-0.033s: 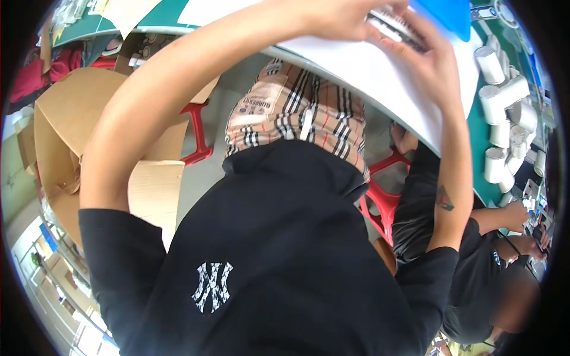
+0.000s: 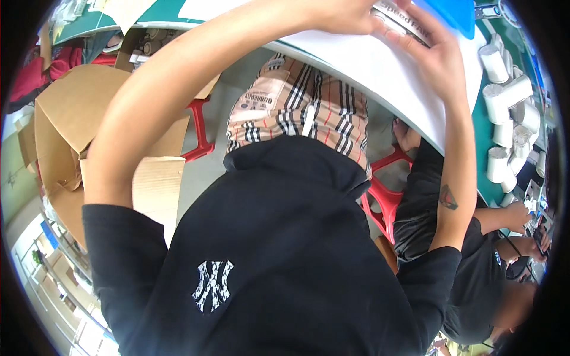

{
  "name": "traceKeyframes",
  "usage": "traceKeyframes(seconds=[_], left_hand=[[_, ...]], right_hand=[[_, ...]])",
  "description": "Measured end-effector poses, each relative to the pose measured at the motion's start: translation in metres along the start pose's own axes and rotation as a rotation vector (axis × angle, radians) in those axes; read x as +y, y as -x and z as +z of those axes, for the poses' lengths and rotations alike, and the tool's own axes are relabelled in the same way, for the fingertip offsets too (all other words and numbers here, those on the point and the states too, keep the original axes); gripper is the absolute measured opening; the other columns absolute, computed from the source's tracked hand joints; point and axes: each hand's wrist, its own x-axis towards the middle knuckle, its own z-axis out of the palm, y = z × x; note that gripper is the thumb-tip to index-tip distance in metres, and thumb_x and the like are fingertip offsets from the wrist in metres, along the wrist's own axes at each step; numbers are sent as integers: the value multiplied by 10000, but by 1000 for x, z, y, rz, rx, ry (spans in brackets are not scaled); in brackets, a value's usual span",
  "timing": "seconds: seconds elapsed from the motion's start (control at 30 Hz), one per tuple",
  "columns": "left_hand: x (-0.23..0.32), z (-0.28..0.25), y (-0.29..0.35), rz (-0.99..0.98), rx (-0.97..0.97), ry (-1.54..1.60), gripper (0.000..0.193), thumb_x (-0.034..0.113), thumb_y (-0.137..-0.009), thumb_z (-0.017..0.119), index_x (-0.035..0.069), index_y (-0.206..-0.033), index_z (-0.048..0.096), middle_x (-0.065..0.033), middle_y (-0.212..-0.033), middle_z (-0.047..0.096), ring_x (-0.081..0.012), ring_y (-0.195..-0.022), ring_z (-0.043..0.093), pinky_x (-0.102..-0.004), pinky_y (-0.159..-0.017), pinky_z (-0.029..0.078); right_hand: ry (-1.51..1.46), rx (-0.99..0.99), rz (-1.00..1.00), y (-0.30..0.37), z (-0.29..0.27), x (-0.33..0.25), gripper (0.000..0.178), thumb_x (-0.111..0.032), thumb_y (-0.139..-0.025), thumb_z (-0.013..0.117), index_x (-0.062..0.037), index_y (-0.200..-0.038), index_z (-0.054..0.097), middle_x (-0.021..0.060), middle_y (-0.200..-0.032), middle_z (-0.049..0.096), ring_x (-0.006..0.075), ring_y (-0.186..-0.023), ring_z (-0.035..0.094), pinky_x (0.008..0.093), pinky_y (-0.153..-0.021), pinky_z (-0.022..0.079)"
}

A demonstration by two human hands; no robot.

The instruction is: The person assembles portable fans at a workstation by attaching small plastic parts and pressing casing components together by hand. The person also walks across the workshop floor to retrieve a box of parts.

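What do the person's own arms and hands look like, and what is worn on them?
Both forearms are bare, with no gloves, watch or rings visible. Black short sleeves cover the upper arms. The left hand is bare. The right hand is bare too; its forearm carries a small dark triangular tattoo.

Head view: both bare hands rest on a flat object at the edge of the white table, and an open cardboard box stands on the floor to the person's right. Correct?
Not quite. The head view shows the open cardboard box on the person's left. The left hand and right hand do rest on the flat object at the white table edge.

Black shirt (image 2: 285,249), beige plaid shorts (image 2: 303,115), red stool (image 2: 383,199), white sheet (image 2: 380,65)
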Motion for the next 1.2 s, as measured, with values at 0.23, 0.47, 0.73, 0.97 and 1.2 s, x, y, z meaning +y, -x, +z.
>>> traceKeyframes(seconds=[0.23,0.47,0.73,0.97,1.2], left_hand=[[11,-12,-1,-131,-6,95,316,196,-684,759,49,-933,632,-170,-899,659,-379,-891,597,-452,-791,473],[15,-14,-5,-174,-113,7,319,134,-687,718,33,-970,612,-211,-882,649,-407,-902,592,-474,-784,481],[14,-10,-7,-232,-63,52,296,79,-687,671,23,-972,610,-214,-849,650,-419,-856,600,-498,-760,475],[9,-16,-9,-192,-42,33,277,104,-677,695,14,-927,614,-213,-843,649,-420,-854,607,-489,-747,486],[9,-33,-9,-243,-231,129,394,219,-701,756,2,-1010,643,-218,-938,661,-395,-913,614,-441,-806,491]], right_hand=[[-27,-22,52,-4,1,-31,530,-95,-771,759,55,-1238,557,134,-1229,588,171,-1094,570,291,-924,458],[354,7,-273,-2,2,-6,516,-217,-825,730,-32,-1276,558,142,-1245,592,239,-1116,589,324,-958,439],[393,65,-288,2,8,-11,483,-193,-831,717,-33,-1261,568,153,-1187,621,270,-1103,593,334,-952,442],[365,54,-298,-2,7,-17,480,-178,-827,724,-28,-1258,574,148,-1199,616,244,-1100,595,329,-955,447],[103,105,-63,-5,-7,-34,531,-129,-772,755,29,-1238,555,146,-1204,591,221,-1069,593,312,-895,468]])
